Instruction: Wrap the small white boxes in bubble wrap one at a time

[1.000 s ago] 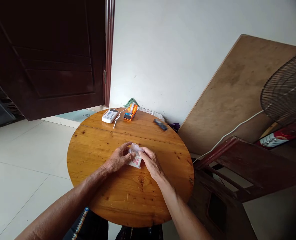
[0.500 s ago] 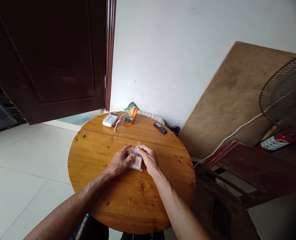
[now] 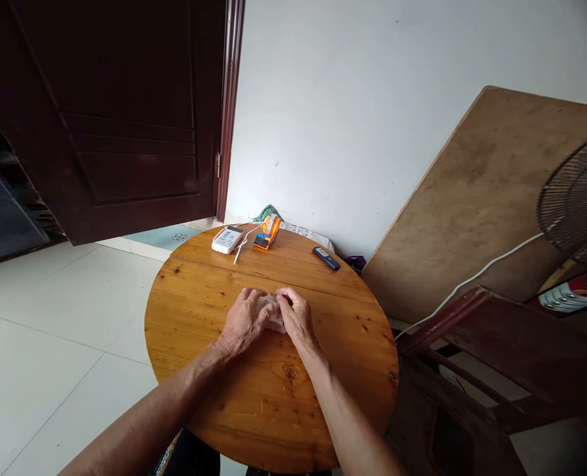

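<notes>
My left hand and my right hand meet over the middle of a round wooden table. Between their fingertips lies a small clear plastic packet with a white label, mostly hidden by the fingers. Both hands have their fingers curled and pinched on the packet, which rests on the tabletop.
At the table's far edge lie a white boxy device with a thin white cable, an orange tape dispenser and a dark phone. A dark door stands left. A wooden board, fan and wooden chair crowd the right.
My hands have drawn closer together and now cover most of the packet. The view has shifted slightly, so the table sits a little further right in the picture.
</notes>
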`<move>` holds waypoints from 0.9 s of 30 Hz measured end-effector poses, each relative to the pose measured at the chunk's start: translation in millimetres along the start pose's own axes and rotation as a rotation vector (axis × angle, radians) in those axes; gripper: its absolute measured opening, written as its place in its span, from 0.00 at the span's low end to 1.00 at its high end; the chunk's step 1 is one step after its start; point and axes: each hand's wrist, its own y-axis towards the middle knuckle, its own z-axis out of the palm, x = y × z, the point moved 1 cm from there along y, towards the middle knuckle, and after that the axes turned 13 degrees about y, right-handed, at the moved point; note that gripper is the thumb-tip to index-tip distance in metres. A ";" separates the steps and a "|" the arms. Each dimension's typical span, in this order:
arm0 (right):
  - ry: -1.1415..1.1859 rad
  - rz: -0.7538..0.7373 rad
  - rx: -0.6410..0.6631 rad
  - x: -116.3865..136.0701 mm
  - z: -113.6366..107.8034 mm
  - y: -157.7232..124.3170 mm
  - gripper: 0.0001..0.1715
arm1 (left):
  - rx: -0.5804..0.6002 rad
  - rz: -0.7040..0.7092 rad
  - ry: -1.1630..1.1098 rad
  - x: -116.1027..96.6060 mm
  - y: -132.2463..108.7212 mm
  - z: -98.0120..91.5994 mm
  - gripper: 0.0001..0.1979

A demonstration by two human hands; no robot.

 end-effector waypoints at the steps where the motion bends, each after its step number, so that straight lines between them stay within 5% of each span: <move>1: -0.008 -0.004 0.001 -0.8 -0.2 1.2 0.09 | -0.013 0.069 0.027 0.3 -3.8 -1.5 0.18; 5: -0.023 -0.036 0.027 -0.9 -1.1 6.0 0.10 | -0.049 0.249 0.117 5.2 -10.2 -2.6 0.16; 12: -0.041 -0.214 0.087 12.3 -7.2 1.0 0.09 | -0.050 0.196 0.117 7.1 -2.2 1.6 0.14; 20: -0.462 -0.572 0.281 24.5 -27.0 -31.7 0.15 | -0.015 0.102 0.108 -2.0 -6.0 -0.5 0.16; 27: -0.542 -0.663 0.206 19.3 -27.5 -43.5 0.16 | -0.018 0.182 0.213 2.3 -9.2 1.3 0.13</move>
